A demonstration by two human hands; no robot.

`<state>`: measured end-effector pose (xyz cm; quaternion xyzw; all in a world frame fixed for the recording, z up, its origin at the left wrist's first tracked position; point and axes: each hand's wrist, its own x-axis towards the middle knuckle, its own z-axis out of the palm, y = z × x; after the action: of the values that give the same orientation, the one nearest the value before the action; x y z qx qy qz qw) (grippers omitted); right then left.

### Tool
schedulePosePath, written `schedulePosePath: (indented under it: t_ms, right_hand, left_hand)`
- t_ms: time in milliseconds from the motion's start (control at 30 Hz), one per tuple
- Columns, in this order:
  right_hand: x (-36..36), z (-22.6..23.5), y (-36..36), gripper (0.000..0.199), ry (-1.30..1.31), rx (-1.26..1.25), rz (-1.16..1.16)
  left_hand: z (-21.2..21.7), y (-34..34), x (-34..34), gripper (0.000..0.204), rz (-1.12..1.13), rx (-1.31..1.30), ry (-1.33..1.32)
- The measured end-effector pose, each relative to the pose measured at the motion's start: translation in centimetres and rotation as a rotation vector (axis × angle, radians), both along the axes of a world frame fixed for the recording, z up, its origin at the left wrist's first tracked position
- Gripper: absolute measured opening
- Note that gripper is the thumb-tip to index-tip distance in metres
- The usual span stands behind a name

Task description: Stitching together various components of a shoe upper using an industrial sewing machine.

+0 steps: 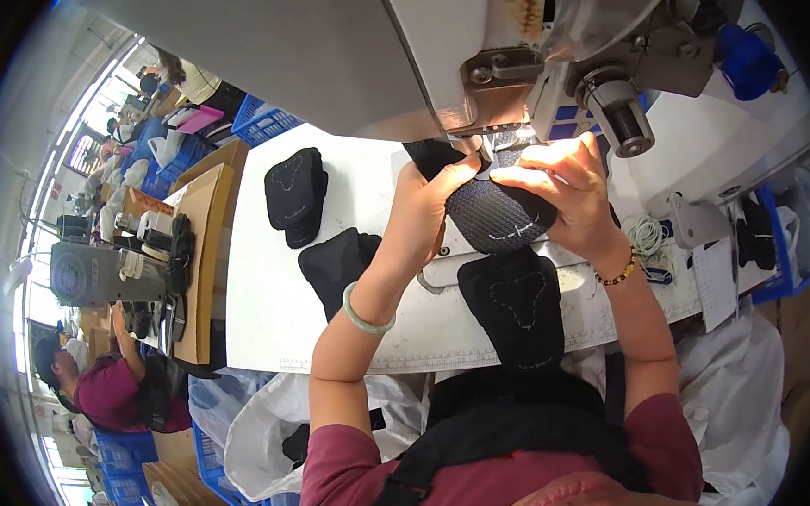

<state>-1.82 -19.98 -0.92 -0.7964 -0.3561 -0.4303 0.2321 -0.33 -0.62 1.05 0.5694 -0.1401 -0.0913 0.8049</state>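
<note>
Under the head of a white sewing machine, my hands hold a black mesh fabric piece with a pale stitched mark near its lower edge. My left hand grips its left side, thumb close to the presser foot. At the right side, my right hand pinches the piece between thumb and fingers. Just below, another black padded piece with a dotted outline hangs over the table's front edge. Part of the held piece is hidden under the machine head.
More black pieces lie stacked on the white table at left, near another black piece. Thread and small snips lie at right. A white bag hangs below. A co-worker sits at far left.
</note>
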Motion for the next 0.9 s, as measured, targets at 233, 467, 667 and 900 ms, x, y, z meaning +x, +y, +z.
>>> schedulePosePath:
  t_ms: [233, 467, 667, 900]
  right_hand:
    - [-0.1, -0.3, 0.2, 0.045, -0.030, 0.036, -0.067]
    - [-1.6, -1.2, 0.4, 0.047, -0.213, -0.099, -0.125]
    - [-1.1, -0.7, -0.3, 0.032, -0.229, -0.015, -0.081]
    - [-1.8, -0.4, 0.6, 0.042, -0.082, -0.036, -0.115]
  left_hand:
    - [-0.8, -0.7, 0.2, 0.016, 0.078, -0.040, -0.039]
    - [-1.3, -1.2, 0.0, 0.015, 0.160, -0.015, -0.061]
    - [-1.9, -2.3, -0.8, 0.010, 0.278, -0.117, -0.127]
    - [-2.2, -3.7, -1.3, 0.008, 0.390, -0.238, -0.119]
